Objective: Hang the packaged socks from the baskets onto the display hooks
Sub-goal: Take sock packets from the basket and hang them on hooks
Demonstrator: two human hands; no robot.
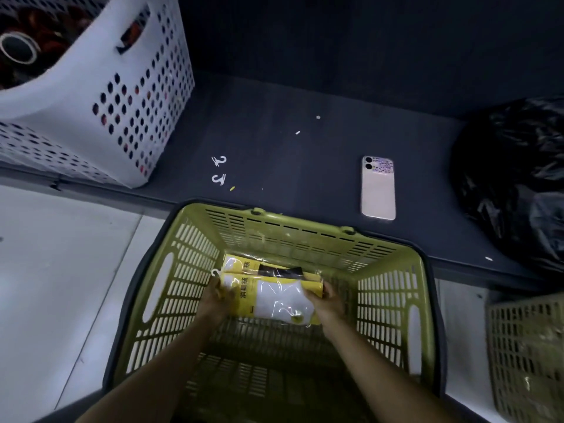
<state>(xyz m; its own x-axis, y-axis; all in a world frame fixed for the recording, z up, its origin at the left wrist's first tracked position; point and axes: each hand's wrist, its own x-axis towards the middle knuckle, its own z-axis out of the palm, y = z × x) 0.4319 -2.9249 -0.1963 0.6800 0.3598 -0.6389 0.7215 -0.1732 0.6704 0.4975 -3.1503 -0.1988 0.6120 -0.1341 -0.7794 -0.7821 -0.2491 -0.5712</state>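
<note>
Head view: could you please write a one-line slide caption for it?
Left hand and right hand hold packaged socks inside the green basket.

olive slotted basket (311,239), yellow-and-white sock pack (274,296)

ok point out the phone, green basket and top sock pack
phone (378,193): head view, middle of its back
green basket (305,238): head view, far wall
top sock pack (274,296): head view, white sock panel
</note>
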